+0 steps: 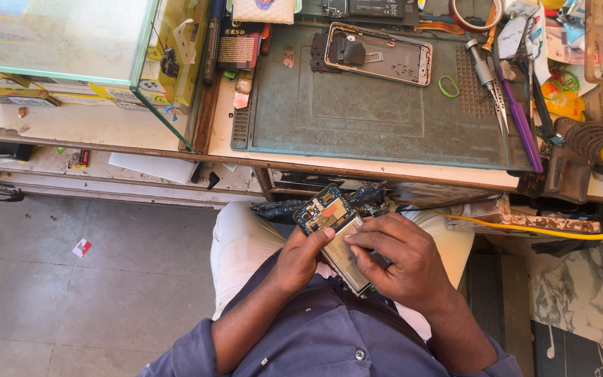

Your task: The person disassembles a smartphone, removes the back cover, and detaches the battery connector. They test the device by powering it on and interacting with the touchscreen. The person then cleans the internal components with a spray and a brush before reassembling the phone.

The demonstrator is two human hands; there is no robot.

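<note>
Bare hands [301, 257] [399, 262] curled around opened phone [335, 237]

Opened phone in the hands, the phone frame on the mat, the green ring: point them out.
Opened phone [331, 222], head view: exposed circuit board.
Phone frame [385, 59], head view: inner face.
Green ring [448, 86], head view: its band.

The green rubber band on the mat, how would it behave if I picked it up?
The green rubber band looks like a thin loop, so probably floppy and very light. It lies flat on the work mat, so rolling seems unlikely. Its thinness may make pinching it up fiddly.
</note>
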